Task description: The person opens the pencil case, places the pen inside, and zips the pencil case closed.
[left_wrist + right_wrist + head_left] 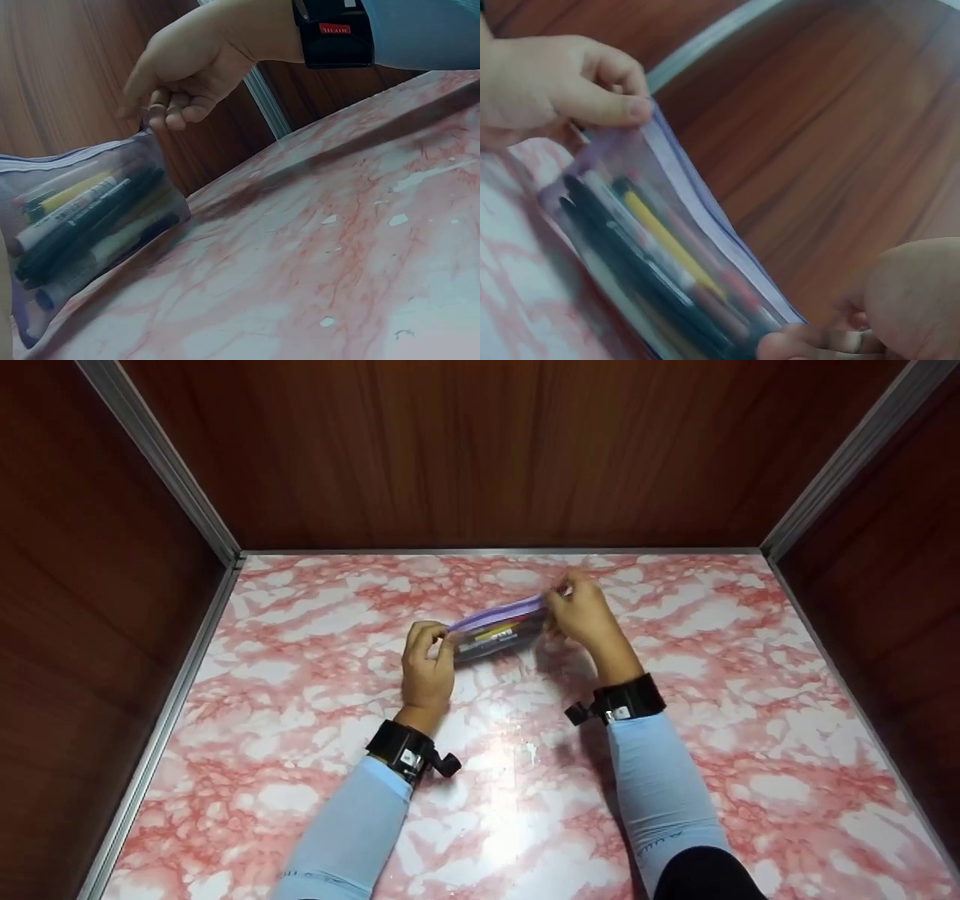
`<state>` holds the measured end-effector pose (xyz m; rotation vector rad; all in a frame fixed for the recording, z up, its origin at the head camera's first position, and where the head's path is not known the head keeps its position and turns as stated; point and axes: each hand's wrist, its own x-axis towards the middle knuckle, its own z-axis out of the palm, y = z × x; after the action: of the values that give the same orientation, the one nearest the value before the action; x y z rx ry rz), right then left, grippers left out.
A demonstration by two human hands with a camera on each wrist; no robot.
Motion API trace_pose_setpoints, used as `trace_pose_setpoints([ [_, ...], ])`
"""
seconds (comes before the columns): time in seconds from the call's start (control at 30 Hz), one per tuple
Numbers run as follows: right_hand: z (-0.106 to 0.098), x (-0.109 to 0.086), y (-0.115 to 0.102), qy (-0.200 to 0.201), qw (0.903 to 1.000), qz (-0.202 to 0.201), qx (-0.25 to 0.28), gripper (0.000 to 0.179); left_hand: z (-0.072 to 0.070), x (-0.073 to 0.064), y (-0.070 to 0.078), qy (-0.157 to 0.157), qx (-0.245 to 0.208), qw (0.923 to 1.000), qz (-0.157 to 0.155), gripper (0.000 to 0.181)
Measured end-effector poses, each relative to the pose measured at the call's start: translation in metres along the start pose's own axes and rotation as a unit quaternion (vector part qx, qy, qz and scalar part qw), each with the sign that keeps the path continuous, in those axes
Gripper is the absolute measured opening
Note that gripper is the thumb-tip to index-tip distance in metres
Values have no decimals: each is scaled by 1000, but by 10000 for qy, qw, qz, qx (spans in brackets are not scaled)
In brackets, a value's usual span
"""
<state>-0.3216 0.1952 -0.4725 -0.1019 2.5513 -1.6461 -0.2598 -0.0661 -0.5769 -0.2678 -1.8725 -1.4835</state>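
A see-through mesh pencil case (491, 639) with a purple zipper edge is held up off the table between both hands, its right end higher in the head view. Several pens and markers, one of them a yellow pen (656, 229), show through its side. My left hand (429, 667) pinches the left top corner between thumb and fingers. At the other top corner my right hand (585, 615) pinches the zipper end. In the left wrist view the right hand (187, 71) is above the case (90, 217), whose lower edge is close to the tabletop.
The table (300, 720) has a red-and-white marbled top. Dark wooden panels (487, 457) rise at the back and both sides, with metal strips (172, 675) along the edges. Each wrist wears a black strap with a small camera (448, 765).
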Motion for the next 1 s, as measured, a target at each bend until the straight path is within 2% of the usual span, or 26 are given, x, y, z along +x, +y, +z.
trace_pose_setpoints([
  [0.13, 7, -3, 0, -729, 9967, 231, -256, 37, 2, -4, 0, -429, -385, 9983, 73, 9],
  [0.2, 9, -3, 1, -890, 9946, 347, -394, 43, 4, -5, 1, -731, -511, 9960, 63, 11],
  [0.33, 13, 0, 7, -669, 9929, 298, -939, 40, 6, -6, 4, -1349, -297, 9902, 186, 16],
  [0.5, 21, 6, 17, -446, 9865, 3, -1577, 33, 8, -8, 10, -2023, 321, 9764, 678, 19],
  [0.6, 24, 9, 21, -600, 9877, -161, -1432, 22, 9, -9, 13, -2351, 531, 9659, 944, 19],
  [0.7, 26, 12, 29, -859, 9906, -229, -1038, 16, 8, -9, 15, -2338, 543, 9646, 1097, 23],
  [0.9, 27, 13, 48, -1192, 9928, 126, 70, 19, 7, -7, 10, -1682, 492, 9789, 1051, 20],
  [1.0, 20, 13, 58, -1185, 9920, 292, 313, 25, 8, -5, 8, -1493, 423, 9835, 930, 25],
])
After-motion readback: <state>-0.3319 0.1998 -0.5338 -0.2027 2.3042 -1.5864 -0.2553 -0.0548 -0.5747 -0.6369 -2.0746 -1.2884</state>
